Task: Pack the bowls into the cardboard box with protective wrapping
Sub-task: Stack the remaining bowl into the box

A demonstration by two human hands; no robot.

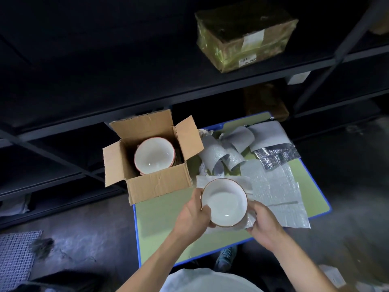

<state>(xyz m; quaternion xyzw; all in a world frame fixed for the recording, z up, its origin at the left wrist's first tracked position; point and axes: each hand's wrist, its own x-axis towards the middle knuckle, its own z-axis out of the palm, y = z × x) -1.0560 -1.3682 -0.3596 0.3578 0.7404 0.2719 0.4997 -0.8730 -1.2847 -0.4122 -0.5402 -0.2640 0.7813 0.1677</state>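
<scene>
Left hand: fingers curl round the near-left rim of a white bowl and grip it, thumb over the edge. Right hand: fingers pinch the crumpled edge of a white wrapping sheet against the bowl's right side. The bowl is held upright, mouth up, just above the tabletop and directly over that sheet. The sheet shows under and behind the bowl but is not yet folded over it.

Just left of the hands stands the cardboard box, all four flaps open, at the tabletop's far-left corner. A stack of bowls sits inside. The top one faces up with no wrapping over it. How many lie beneath cannot be told.

To the right, flat silver padded sheets cover the tabletop and overhang its near edge. Behind them lie several curled sheets, loose and overlapping.

Dark shelving runs behind, with a plastic-wrapped parcel on an upper shelf.

Assessment: the task is part done. Some bowls are boxed, and the bowl in hand appears to be at the wrapping stage. Left to do, by judgement: close the sheet round it, place it in the box, then shut the flaps. No other loose bowls are in view.
</scene>
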